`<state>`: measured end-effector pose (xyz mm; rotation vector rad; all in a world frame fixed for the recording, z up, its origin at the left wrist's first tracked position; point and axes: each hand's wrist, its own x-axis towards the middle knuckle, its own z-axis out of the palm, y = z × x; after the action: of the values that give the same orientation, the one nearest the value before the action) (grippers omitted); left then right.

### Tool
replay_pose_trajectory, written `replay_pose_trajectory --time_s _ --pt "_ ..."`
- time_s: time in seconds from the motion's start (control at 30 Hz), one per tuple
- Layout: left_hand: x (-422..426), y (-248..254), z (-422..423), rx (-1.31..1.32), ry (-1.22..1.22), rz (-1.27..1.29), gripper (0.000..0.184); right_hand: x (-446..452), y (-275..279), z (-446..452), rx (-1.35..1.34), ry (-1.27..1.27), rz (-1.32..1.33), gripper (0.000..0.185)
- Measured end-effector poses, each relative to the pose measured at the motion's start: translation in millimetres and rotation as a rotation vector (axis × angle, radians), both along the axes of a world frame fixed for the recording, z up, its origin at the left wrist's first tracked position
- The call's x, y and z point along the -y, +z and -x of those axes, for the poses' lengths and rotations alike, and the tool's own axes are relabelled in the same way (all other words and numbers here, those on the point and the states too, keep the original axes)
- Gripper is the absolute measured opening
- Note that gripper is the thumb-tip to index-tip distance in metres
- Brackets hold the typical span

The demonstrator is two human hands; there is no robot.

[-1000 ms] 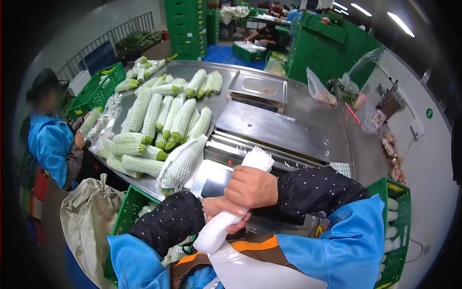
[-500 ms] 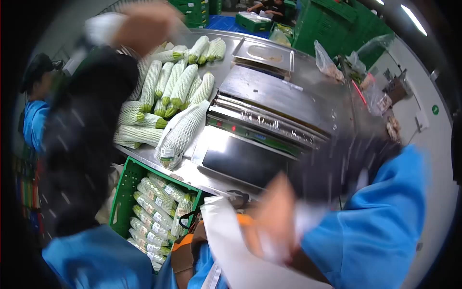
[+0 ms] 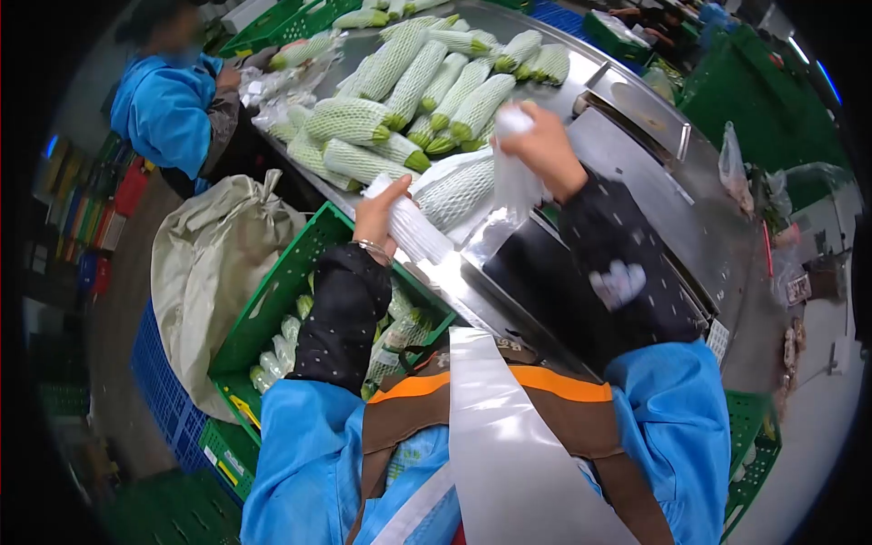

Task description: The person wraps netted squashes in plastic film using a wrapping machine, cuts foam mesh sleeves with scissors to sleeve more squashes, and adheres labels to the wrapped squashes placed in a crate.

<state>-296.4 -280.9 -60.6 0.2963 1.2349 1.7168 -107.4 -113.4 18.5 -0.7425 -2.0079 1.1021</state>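
Observation:
My left hand (image 3: 374,216) is closed around a bundle of white foam net sleeves (image 3: 420,232) that points down to the right. In my right hand (image 3: 547,150), the fingers grip a bunched, translucent white plastic bag (image 3: 520,186) that hangs down. Between the two hands lies a netted zucchini (image 3: 459,194) in a clear bag on the steel table. Just beyond are several more zucchini (image 3: 468,95) in pale foam nets, piled with their green ends showing.
Wrapped zucchini fill part of a green crate (image 3: 272,282) below my left arm. A wrapping machine (image 3: 545,272) stands under my right forearm. At the left, a person in blue (image 3: 168,113) works beside the table. A beige sack (image 3: 213,263) lies next to the crate.
My left hand has come down from the upper left to the table's near edge. My right hand has risen from near my body to above the bagged zucchini. The view has shifted left.

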Motion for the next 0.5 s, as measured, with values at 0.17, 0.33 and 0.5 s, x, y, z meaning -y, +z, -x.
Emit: replay_pose_trajectory --time_s 0.17,0.33,0.5 --pt "14 -17 9 0.192 0.051 -0.149 0.026 -44 -16 66 0.523 -0.174 -0.684 0.065" --pt "7 -32 11 0.464 -0.021 -0.301 0.032 32 -50 78 0.094 0.439 0.293 0.065" --pt "-13 -12 25 0.067 -0.348 -0.178 0.069 33 -70 59 0.043 0.211 0.103 0.055"
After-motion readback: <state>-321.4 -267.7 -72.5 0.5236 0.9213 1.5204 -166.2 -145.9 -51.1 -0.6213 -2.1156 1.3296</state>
